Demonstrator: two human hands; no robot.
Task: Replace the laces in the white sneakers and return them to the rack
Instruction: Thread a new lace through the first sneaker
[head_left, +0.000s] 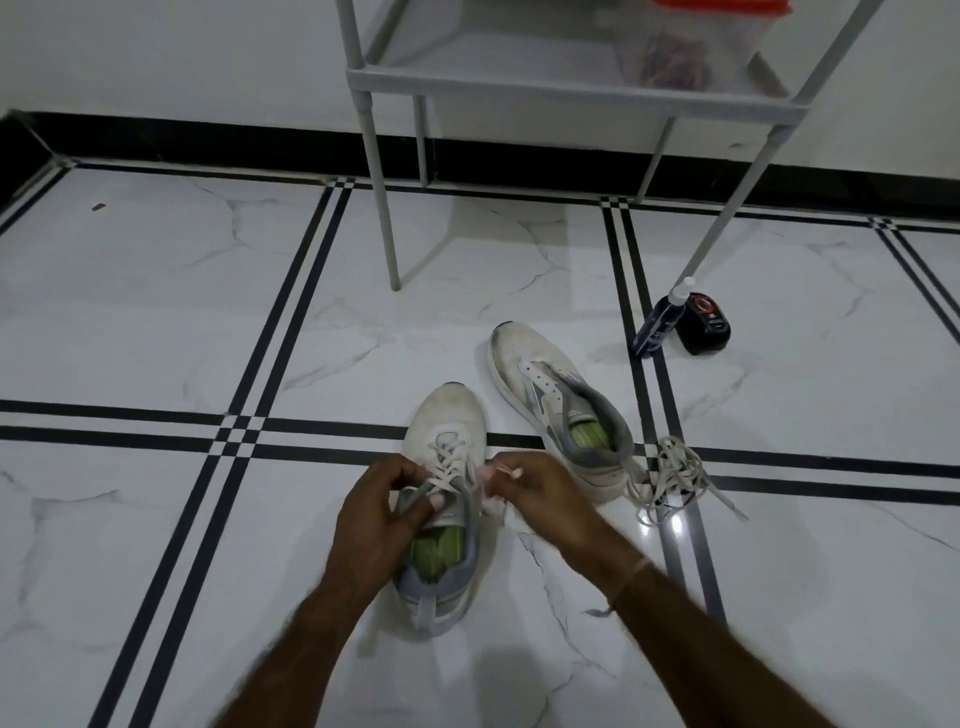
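Observation:
Two white sneakers with grey collars and green insoles lie on the tiled floor. The near sneaker (445, 431) carries a white lace (448, 462) crossed through its eyelets. My left hand (382, 512) grips the tongue and upper lace area of this shoe. My right hand (540, 491) pinches the lace end beside the shoe's right side. The far sneaker (540, 364) has bare eyelets and lies to the right. A loose bundle of white laces (675, 475) rests on the floor next to its heel.
A grey metal rack (519, 91) stands against the wall behind the shoes, with a clear box with a red lid (691, 47) on its shelf. A dark spray bottle (658, 327) and a small black tin (705, 323) sit by the rack's right leg.

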